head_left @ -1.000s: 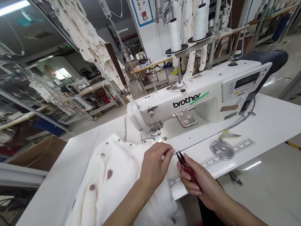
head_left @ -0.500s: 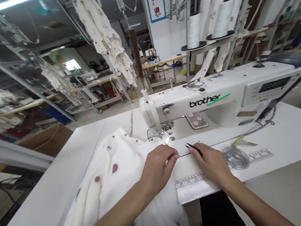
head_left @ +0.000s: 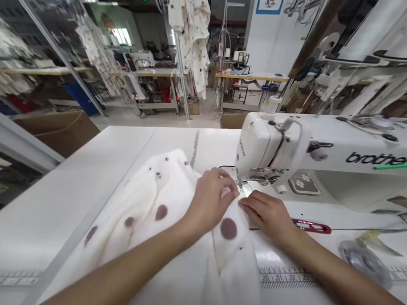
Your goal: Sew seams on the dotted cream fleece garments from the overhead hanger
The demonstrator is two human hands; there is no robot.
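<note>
White spotted fabric [head_left: 193, 265] lies on the bench [head_left: 130, 145], left of and near the Brother sewing machine [head_left: 264, 143]. Left hand [head_left: 208, 199] and right hand [head_left: 271, 215] both pinch its edge, likely steadying it by the needle; red snips [head_left: 316, 226] lie right, leaving both hands free.

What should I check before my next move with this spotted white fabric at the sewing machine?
1. Left hand on the spotted white fabric: ok, thumb and finger pinch it near the machine's needle end.
2. Right hand on the fabric: ok, its fingertips are at the edge, beside the left's.
3. Red-handled tool put down: ok, on the table beside the right wrist.
4. Fabric smooth: not ok, it lies in folds.
5. Fingers well clear of the sewing machine: not ok, I'd say, as they're close to its needle end.
6. Needle threaded: cannot tell.
</note>
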